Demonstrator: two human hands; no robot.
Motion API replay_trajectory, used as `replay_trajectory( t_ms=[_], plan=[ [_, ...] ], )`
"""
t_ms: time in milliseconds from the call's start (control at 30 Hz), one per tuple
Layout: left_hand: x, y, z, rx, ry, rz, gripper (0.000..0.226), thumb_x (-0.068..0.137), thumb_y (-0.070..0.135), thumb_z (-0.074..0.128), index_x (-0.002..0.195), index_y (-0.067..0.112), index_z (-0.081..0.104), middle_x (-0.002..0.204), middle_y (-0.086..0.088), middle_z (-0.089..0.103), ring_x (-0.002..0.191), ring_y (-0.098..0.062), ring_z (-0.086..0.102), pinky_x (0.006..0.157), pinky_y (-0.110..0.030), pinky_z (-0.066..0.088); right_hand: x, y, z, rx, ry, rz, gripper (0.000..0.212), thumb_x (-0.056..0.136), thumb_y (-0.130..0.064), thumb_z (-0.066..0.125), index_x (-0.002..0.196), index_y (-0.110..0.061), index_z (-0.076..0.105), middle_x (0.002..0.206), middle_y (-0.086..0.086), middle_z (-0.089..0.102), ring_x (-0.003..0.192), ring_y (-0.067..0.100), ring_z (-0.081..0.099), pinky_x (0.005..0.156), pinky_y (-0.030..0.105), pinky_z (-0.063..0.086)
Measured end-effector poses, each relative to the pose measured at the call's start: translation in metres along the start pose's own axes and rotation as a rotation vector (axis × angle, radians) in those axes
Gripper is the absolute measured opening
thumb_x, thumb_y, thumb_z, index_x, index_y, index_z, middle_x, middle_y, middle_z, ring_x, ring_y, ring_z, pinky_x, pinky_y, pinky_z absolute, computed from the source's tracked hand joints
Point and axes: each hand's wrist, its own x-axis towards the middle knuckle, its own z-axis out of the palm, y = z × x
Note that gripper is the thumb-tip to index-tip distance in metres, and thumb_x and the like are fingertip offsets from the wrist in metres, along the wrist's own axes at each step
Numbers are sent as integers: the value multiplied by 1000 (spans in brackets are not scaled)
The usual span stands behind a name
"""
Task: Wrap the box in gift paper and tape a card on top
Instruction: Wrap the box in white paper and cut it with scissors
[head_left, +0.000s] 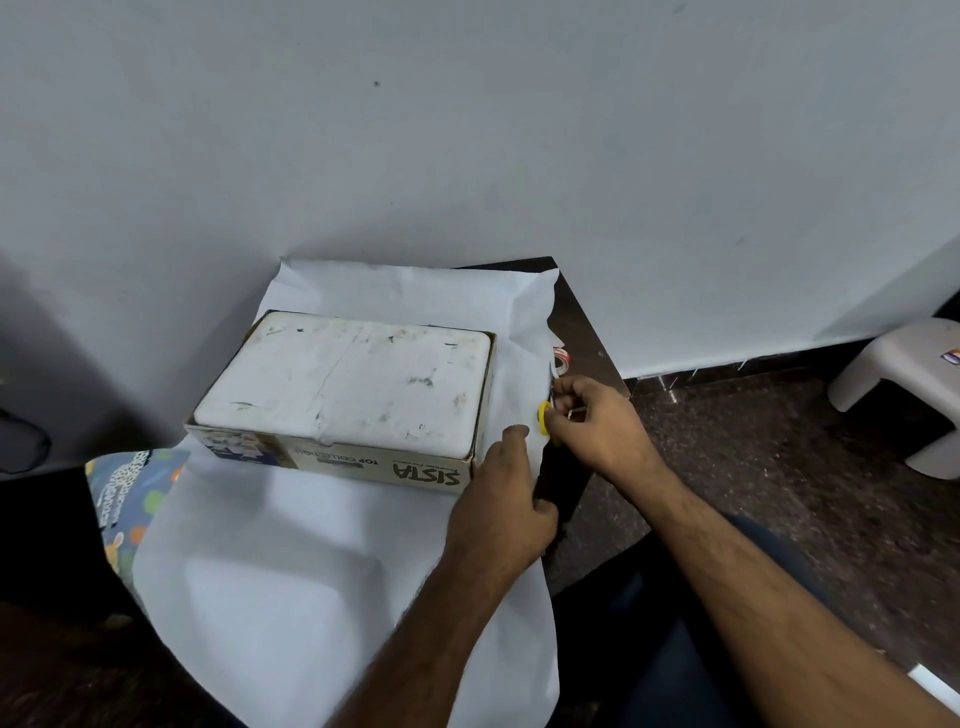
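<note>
Two bare hands worked at the right edge of a white sheet of gift paper (291, 571) spread over a small dark table (582, 322). Farthest left, a colourful printed card (130, 499) poked out from under the paper. Next, the open cardboard box (343, 400), marked SISTA and filled by a white foam block (348, 382), sat on the sheet's far half. The left hand (498, 504) gripped a dark utility knife (553, 473) with a yellow knob (544, 417). The right hand (597, 421) pinched something at that knob, just before a tape roll (561, 358). Farthest right stood a grey plastic stool (904, 384).
</note>
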Motion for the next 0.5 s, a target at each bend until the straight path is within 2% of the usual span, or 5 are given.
replay_trajectory(
  t_ms=[133, 233, 300, 433, 500],
  plan=[
    [4, -3, 1, -8, -3, -20, 66, 84, 6, 60, 143, 20, 34, 105, -8, 61, 97, -27, 63, 75, -39, 54, -3, -2, -3, -8, -18, -10, 26, 78, -32, 62, 98, -18, 69, 84, 9, 69, 78, 32, 69, 78, 46, 58],
    [5, -3, 1, 4, 13, -24, 64, 86, 6, 60, 142, 21, 32, 107, -6, 60, 98, -24, 62, 71, -33, 48, -2, 0, -5, 26, -26, -10, 20, 84, -26, 66, 101, -17, 70, 85, 10, 69, 79, 31, 69, 81, 45, 58],
    [4, -2, 1, 0, 31, -27, 64, 87, 6, 60, 142, 22, 31, 112, -7, 58, 101, -24, 61, 75, -34, 50, -2, -1, -6, 65, -48, -1, 18, 89, -23, 68, 107, -22, 69, 88, 9, 70, 81, 28, 69, 83, 44, 58],
    [6, -3, 2, -72, 82, -30, 61, 90, 9, 61, 142, 20, 31, 118, -8, 58, 103, -23, 61, 79, -34, 52, -11, -5, -13, 152, -227, 24, 38, 95, -21, 68, 130, -22, 53, 89, 12, 73, 81, 25, 72, 89, 44, 56],
    [7, -4, 2, -92, 96, -30, 61, 90, 8, 60, 143, 19, 32, 122, -9, 59, 107, -25, 61, 82, -35, 53, -17, -7, -18, 183, -303, 20, 42, 97, -18, 67, 134, -20, 49, 92, 13, 74, 79, 26, 72, 88, 43, 56]
  ],
)
